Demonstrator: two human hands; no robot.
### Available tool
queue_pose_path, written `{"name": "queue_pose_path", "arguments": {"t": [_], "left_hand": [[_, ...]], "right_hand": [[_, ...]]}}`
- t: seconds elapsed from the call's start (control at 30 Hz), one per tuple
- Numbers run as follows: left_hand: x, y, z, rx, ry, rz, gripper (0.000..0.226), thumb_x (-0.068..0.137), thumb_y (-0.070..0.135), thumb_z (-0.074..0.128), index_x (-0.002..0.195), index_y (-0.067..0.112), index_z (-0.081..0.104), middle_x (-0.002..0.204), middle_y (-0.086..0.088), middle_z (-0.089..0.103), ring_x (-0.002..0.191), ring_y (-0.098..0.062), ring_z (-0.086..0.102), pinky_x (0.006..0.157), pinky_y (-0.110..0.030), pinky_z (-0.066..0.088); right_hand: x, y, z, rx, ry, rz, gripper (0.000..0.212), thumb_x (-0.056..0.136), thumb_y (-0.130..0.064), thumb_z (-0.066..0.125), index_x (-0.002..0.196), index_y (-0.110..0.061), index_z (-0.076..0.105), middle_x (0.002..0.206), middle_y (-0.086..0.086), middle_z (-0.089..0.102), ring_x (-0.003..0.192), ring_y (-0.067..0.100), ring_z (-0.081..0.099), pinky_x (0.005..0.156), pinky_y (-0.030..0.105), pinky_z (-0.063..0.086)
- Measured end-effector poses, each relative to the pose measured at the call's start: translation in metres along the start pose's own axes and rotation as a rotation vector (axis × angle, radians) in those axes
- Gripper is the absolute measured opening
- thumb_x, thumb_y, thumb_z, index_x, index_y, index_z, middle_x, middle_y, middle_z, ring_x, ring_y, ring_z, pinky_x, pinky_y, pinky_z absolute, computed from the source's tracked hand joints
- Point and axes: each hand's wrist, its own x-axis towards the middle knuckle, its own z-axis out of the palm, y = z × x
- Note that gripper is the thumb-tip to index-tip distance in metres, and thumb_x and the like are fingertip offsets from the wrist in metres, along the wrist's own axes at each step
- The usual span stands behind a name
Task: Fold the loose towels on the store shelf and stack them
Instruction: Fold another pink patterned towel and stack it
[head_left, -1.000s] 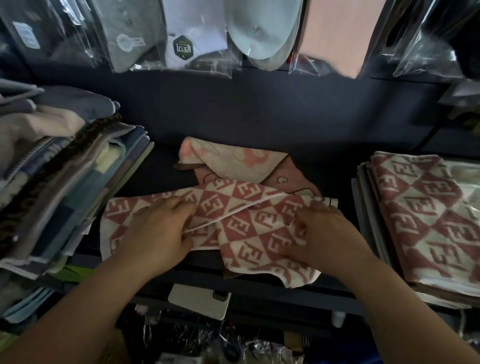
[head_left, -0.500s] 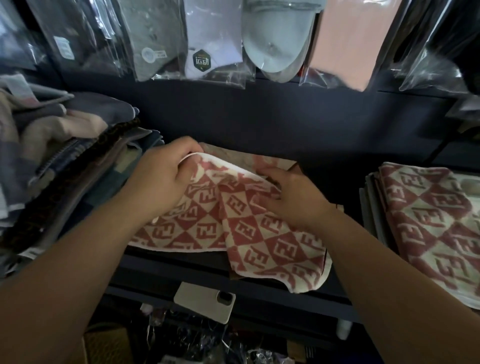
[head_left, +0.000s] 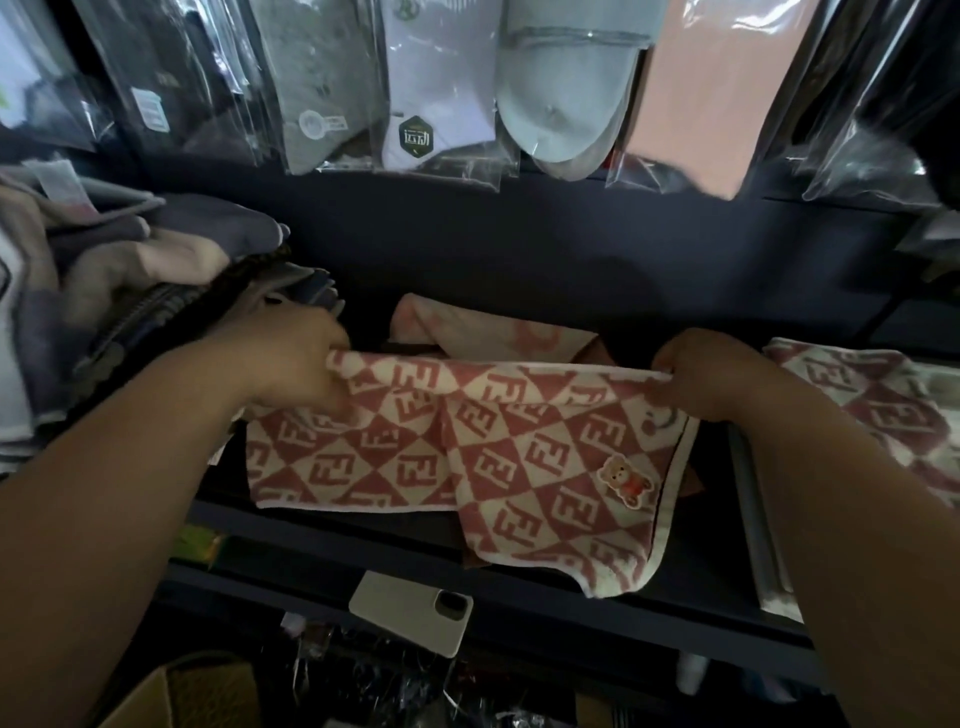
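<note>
Towel fold, top edge stretched.
My left hand (head_left: 291, 364) and right hand (head_left: 711, 379) each pinch an upper corner of the checked towel (head_left: 467, 447); its long axis runs hand to hand, equally near both.

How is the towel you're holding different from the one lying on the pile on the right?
The held towel is stretched between the left hand and right hand, which pinch its top edge; the pile towel lies flat, untouched. The held towel shows a bear patch; none shows on the pile towel. Both have the same red-and-cream checks.
</note>
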Motion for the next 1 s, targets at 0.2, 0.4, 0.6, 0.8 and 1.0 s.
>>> {"name": "queue_pose_path", "arguments": {"t": [0.2,0.4,0.6,0.8,1.0], "left_hand": [[0.019,-0.009,0.011,-0.060,0.085,-0.027,0.023,0.089,0.035,0.064,0.072,0.022,0.059,0.075,0.000,0.059,0.071,-0.015,0.054,0.057,-0.030,0.037],[0.045,-0.016,0.046,-0.008,0.517,-0.007,0.027,0.083,0.020,0.068,0.106,0.018,0.054,0.104,-0.015,0.065,0.089,-0.039,0.061,0.069,-0.040,0.048],[0.030,-0.017,0.080,0.145,0.620,-0.002,0.080,0.068,0.016,0.080,0.141,0.012,0.049,0.132,-0.021,0.053,0.114,-0.045,0.047,0.094,-0.057,0.045],[-0.009,-0.024,0.105,0.065,0.546,-0.168,0.099,0.071,0.031,0.085,0.151,0.008,0.031,0.133,-0.027,0.053,0.117,-0.047,0.047,0.089,-0.056,0.047],[-0.017,-0.033,0.120,-0.062,0.431,-0.230,0.036,0.091,0.027,0.064,0.120,0.006,0.066,0.106,-0.020,0.063,0.086,-0.038,0.064,0.061,-0.032,0.043]], "right_hand": [[0.006,0.007,-0.011,0.215,0.392,0.130,0.030,0.100,-0.023,0.050,0.109,0.001,0.066,0.122,0.029,0.062,0.112,0.043,0.058,0.090,0.039,0.045],[0.001,-0.019,0.011,0.003,0.503,0.152,0.048,0.093,-0.019,0.052,0.140,-0.024,0.043,0.136,0.017,0.040,0.119,0.043,0.047,0.093,0.050,0.047],[-0.024,-0.075,0.076,-0.036,0.278,-0.228,0.060,0.094,-0.061,0.037,0.150,-0.039,0.031,0.158,0.006,0.025,0.144,0.033,0.026,0.117,0.057,0.025],[-0.021,-0.073,0.127,0.011,0.022,-0.314,0.075,0.087,-0.082,0.012,0.152,-0.053,-0.013,0.163,-0.008,-0.028,0.150,0.023,-0.027,0.118,0.054,-0.017],[-0.021,-0.071,0.120,0.009,-0.054,-0.316,0.079,0.087,-0.083,0.023,0.150,-0.055,-0.017,0.161,-0.008,-0.032,0.148,0.022,-0.031,0.119,0.055,-0.017]]}}
